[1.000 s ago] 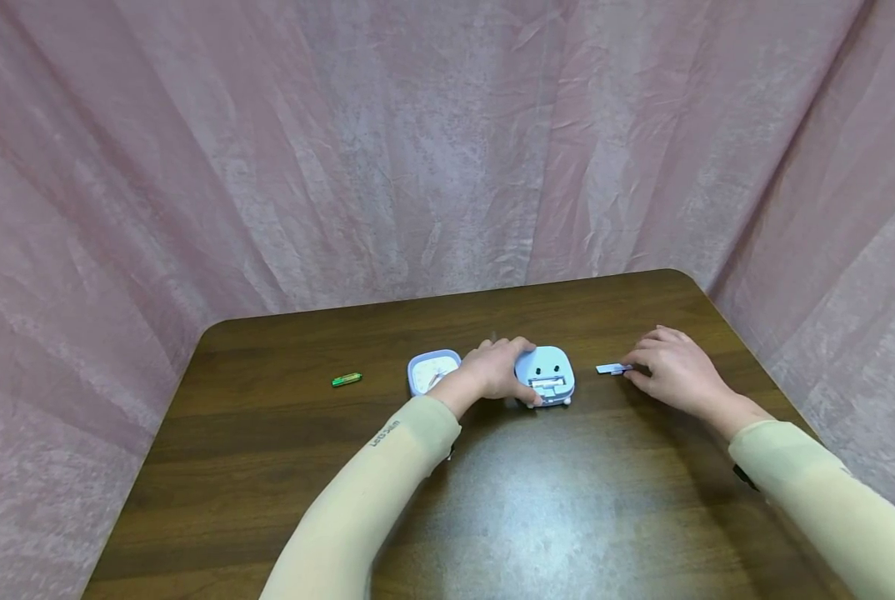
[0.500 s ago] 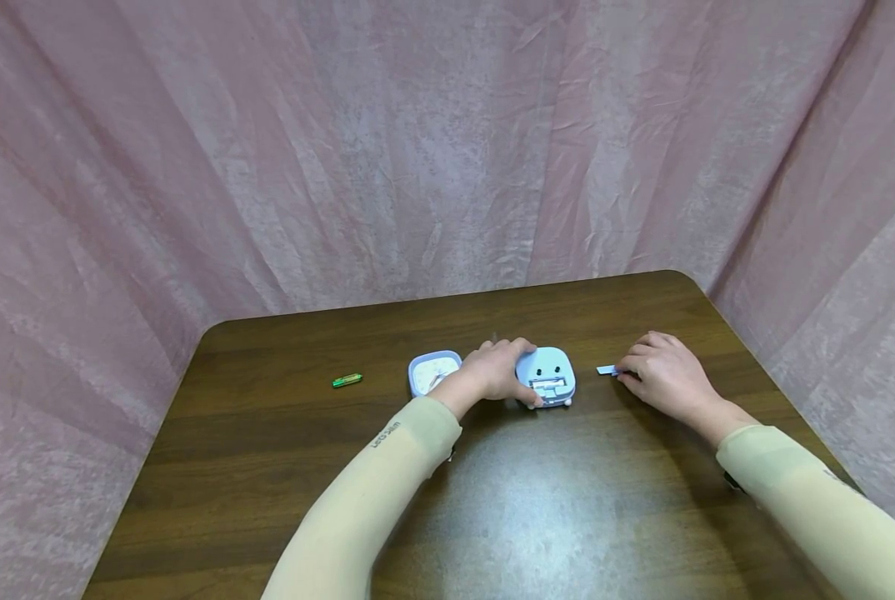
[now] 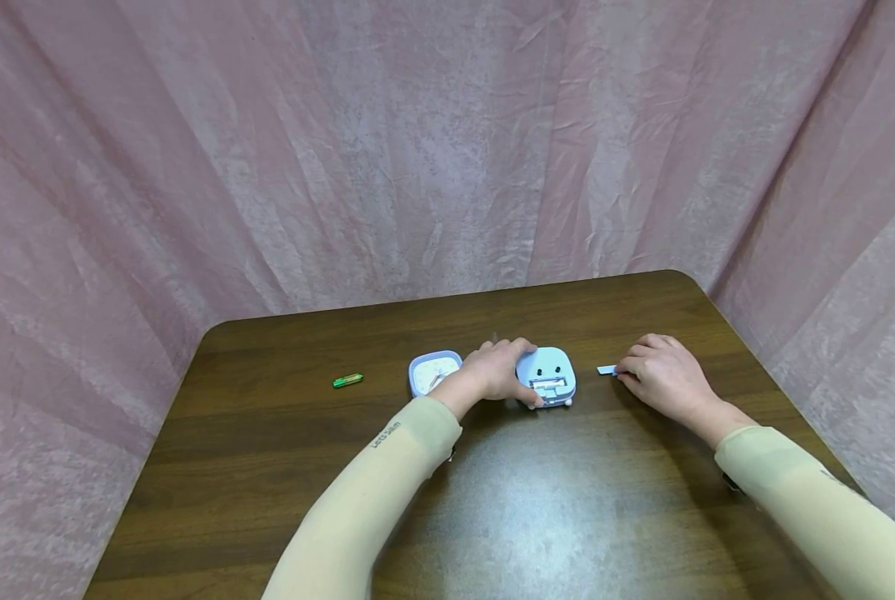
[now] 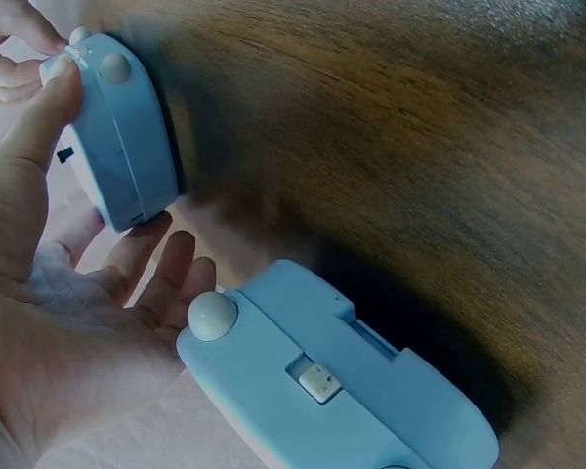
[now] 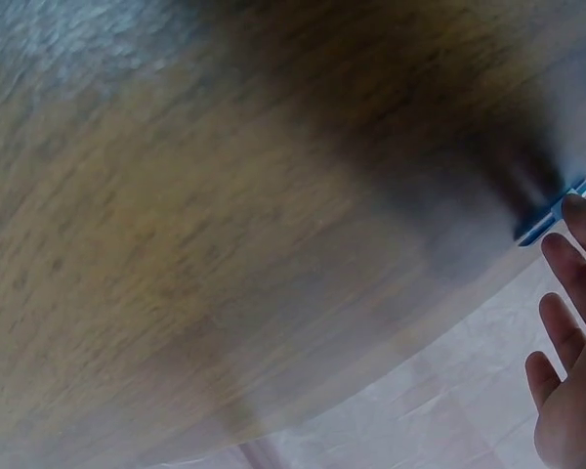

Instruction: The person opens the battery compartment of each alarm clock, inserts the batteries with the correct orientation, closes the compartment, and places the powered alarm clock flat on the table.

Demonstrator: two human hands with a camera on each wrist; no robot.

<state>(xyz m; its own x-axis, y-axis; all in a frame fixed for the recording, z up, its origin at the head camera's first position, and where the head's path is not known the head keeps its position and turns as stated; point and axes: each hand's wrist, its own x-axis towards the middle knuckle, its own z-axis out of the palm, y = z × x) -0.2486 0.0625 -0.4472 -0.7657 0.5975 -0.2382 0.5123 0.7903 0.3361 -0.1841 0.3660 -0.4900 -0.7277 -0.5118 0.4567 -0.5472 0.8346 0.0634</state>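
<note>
Rounded blue plastic clock (image 3: 551, 377) stays open-backed, clamped by your left grip (image 3: 491, 368); right grip (image 3: 663, 377), pinching a flat blue plastic cover (image 3: 607, 370), edged nearer.

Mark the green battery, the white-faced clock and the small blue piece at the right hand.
Green battery (image 3: 347, 380): head view, middle of its casing.
White-faced clock (image 3: 430, 372): head view, on the white dial.
Small blue piece (image 3: 606, 370): head view, its exposed end.

The left hand (image 3: 495, 369) grips a light blue clock (image 3: 548, 358) to its right, back up, two black knobs (image 3: 540, 372) showing. Farther right, the right hand (image 3: 665, 375) pinches a small cover (image 3: 605, 370). Left of the left hand lies another clock (image 3: 430, 369), dial up, partly hidden; well past it, a green battery (image 3: 347, 380). Beyond both hands hangs a pink curtain (image 3: 417, 167).
</note>
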